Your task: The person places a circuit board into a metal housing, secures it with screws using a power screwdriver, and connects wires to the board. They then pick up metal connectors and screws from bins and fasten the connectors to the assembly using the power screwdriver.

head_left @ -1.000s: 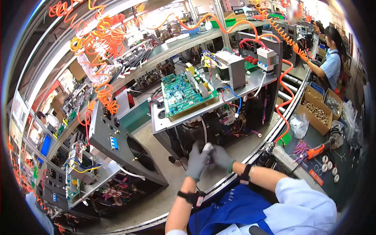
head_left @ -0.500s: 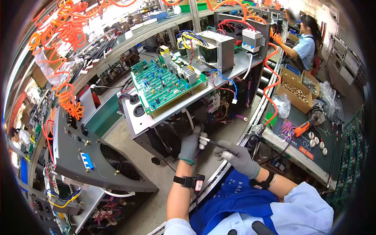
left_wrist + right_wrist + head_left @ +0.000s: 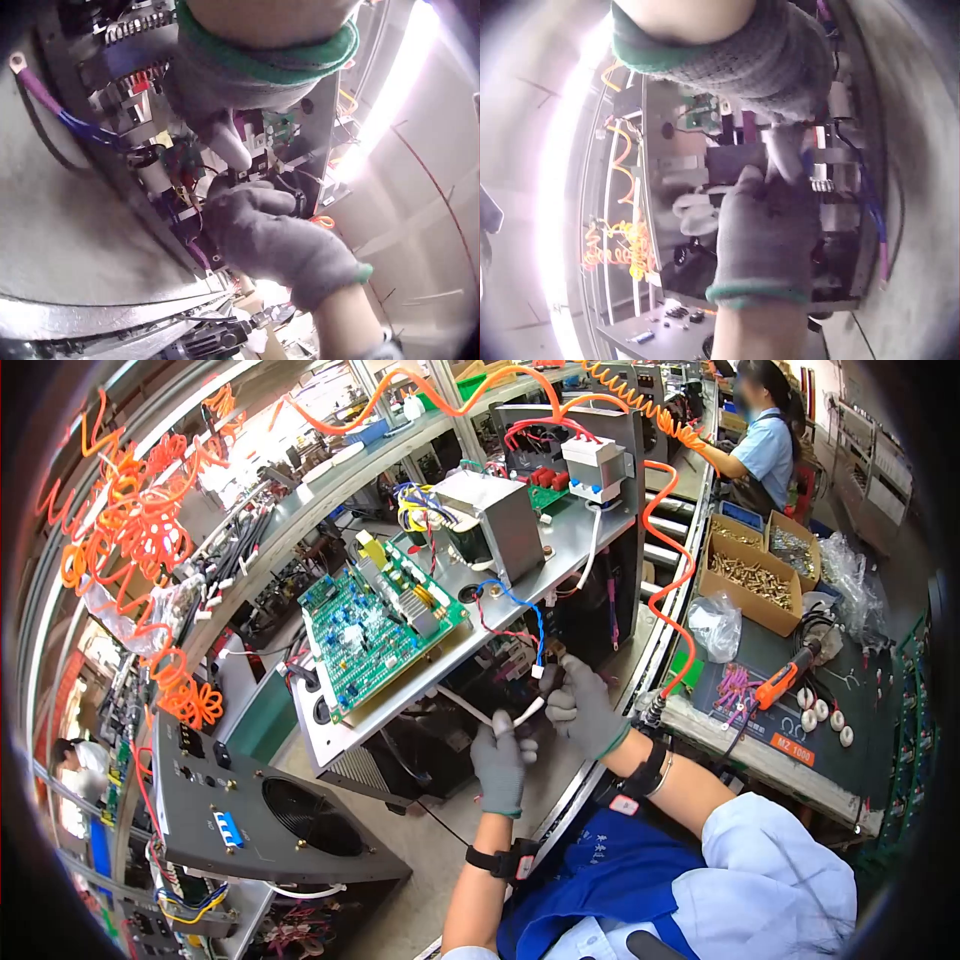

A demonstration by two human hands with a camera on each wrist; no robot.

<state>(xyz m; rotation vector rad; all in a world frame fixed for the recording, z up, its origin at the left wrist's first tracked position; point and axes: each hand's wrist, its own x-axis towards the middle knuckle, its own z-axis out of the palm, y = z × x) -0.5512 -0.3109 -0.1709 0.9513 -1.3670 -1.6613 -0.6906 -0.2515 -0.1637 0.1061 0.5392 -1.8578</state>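
A machine chassis stands in front of me in the head view, its green circuit board (image 3: 375, 645) on a metal shelf (image 3: 500, 612) above dark inner parts. Out from under the shelf comes a white-sleeved cable (image 3: 463, 706). My gloved left hand (image 3: 498, 768) grips it, thumb up. Right of that thumb, the sleeve's free end slants up to my gloved right hand (image 3: 592, 718). Its curled fingers pinch the cable's dark end part beside the chassis opening. In the left wrist view my right hand (image 3: 274, 232) is below the left; in the right wrist view my left hand (image 3: 769, 232) is below the right.
A second chassis with a black fan (image 3: 310, 815) stands at left. Blue and red wires (image 3: 540, 630) hang over the shelf edge. On the right bench are cardboard boxes of screws (image 3: 750, 580) and an orange power tool (image 3: 788, 678). Another person (image 3: 765, 450) works farther back.
My hands were close together, then the right drew the cable end out to the right. Now the right hand is higher, by the chassis opening, and the cable bends upward from my left hand.
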